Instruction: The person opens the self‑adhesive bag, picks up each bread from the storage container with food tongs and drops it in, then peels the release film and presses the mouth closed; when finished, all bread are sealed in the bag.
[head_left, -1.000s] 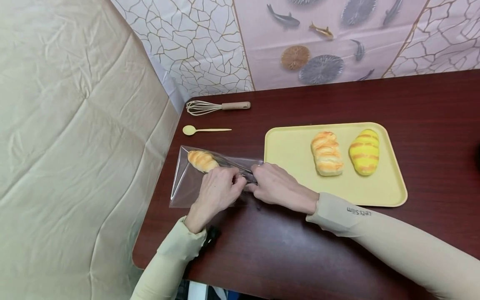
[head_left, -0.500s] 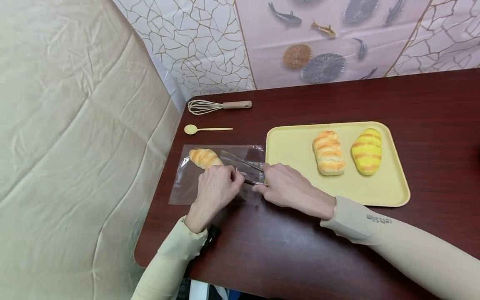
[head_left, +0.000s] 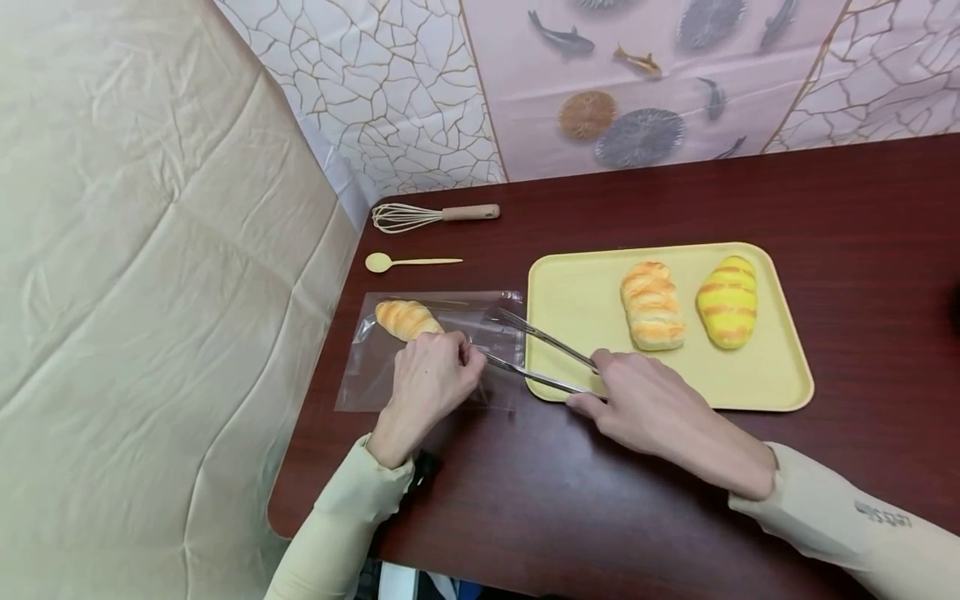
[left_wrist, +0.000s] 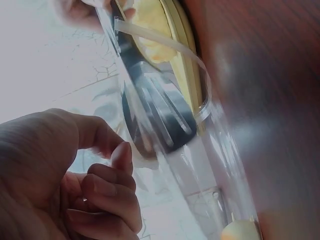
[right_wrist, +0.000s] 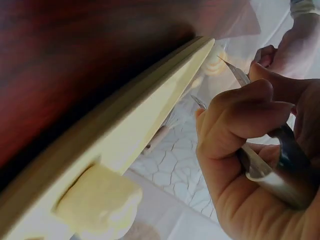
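Fingers (head_left: 581, 402) of right hand (head_left: 645, 408) gripping stiff metal tongs (head_left: 536, 358) mid-shaft, left hand (head_left: 431, 383) pinching thin, slippery clear bag (head_left: 360, 375) on worktop (head_left: 862, 208), soft roll (head_left: 405, 319) lying inside, likely needing gentle hold at bag mouth.

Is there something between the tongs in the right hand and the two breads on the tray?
Nothing visible does. The right hand grips the tongs, their tips at the bag mouth. Bare tray lies between them and the breads.
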